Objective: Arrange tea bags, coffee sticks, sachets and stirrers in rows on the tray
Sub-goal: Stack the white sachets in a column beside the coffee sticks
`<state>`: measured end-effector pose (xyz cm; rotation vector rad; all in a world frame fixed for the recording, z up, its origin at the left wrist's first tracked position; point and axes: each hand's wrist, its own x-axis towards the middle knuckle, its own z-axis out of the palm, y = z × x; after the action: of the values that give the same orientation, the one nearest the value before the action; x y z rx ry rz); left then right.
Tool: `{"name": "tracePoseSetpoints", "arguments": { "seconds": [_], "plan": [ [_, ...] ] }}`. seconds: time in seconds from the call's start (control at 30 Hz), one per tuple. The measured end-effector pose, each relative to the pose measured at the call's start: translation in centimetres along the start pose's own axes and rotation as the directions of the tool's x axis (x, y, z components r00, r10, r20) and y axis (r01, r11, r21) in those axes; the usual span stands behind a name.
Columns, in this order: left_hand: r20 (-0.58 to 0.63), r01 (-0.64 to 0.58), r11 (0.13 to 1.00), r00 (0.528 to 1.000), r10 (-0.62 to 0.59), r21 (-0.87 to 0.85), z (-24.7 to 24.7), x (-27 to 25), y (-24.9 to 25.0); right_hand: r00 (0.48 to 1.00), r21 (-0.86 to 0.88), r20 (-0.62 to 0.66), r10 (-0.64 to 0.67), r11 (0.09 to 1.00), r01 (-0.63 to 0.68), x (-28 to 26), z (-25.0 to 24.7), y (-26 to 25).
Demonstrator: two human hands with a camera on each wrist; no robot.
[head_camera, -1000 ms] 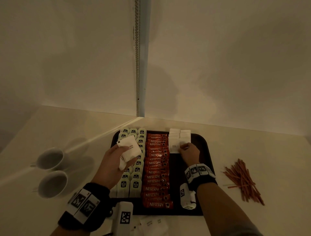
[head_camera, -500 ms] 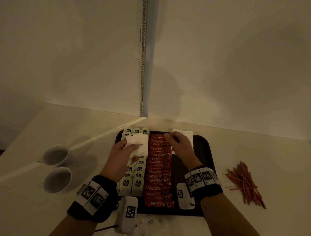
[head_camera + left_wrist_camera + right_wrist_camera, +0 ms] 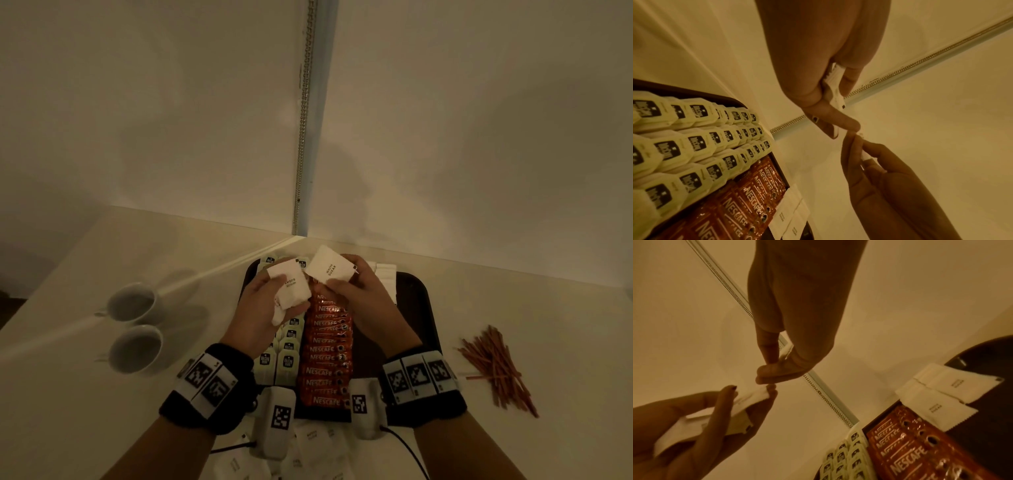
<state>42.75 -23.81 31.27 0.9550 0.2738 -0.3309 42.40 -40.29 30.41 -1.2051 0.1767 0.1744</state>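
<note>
A dark tray (image 3: 416, 308) holds rows of pale green tea bags (image 3: 287, 363), red coffee sticks (image 3: 325, 359) and, at the back right, a few white sugar sachets (image 3: 385, 277). Above the tray's back, my left hand (image 3: 274, 294) grips a small stack of white sachets (image 3: 291, 289). My right hand (image 3: 342, 277) is just beside it and pinches a single white sugar sachet (image 3: 329, 269) between thumb and fingers. The wrist views show the stack (image 3: 715, 415) and the single sachet (image 3: 786, 348) almost touching. Brown stirrers (image 3: 496, 366) lie in a loose heap on the table, right of the tray.
Two white cups (image 3: 132, 303) stand on the table left of the tray. Several loose white sachets (image 3: 308, 442) lie at the table's front edge, under my wrists. Walls meet in a corner right behind the tray.
My right hand left the sachet row on the tray, came across to my left hand and now pinches one sachet beside the stack. My left hand has lifted a little.
</note>
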Motion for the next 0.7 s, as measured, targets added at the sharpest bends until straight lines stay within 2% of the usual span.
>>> {"name": "tracePoseSetpoints", "arguments": {
  "seconds": [0.13, 0.23, 0.4, 0.53, 0.7],
  "plan": [
    [0.074, -0.036, 0.985, 0.997, 0.024, 0.169, 0.3, -0.3, -0.4, 1.0, 0.01, -0.006, 0.031, 0.999, -0.031, -0.5, 0.7, 0.6],
    [0.04, -0.083, 0.971, 0.996, 0.076, 0.225, -0.1, -0.3, -0.8, 0.999, 0.001, -0.016, 0.05, 0.999, -0.05, -0.8, 0.8, 1.2],
    [0.017, -0.135, 0.957, 0.991, 0.136, 0.258, -0.7, -0.4, -1.1, 0.998, -0.086, -0.054, 0.013, 0.996, -0.017, -1.1, 0.9, 1.9],
    [-0.018, -0.173, 0.94, 0.982, 0.186, 0.294, -0.6, -0.3, -1.2, 0.998, -0.077, -0.063, -0.011, 0.997, 0.006, -1.5, 1.1, 2.0],
    [-0.047, -0.145, 0.955, 0.986, 0.162, 0.257, -0.6, 0.1, -1.4, 0.989, -0.335, -0.09, -0.114, 0.939, 0.078, -1.3, 0.5, 2.7]
  ]
}}
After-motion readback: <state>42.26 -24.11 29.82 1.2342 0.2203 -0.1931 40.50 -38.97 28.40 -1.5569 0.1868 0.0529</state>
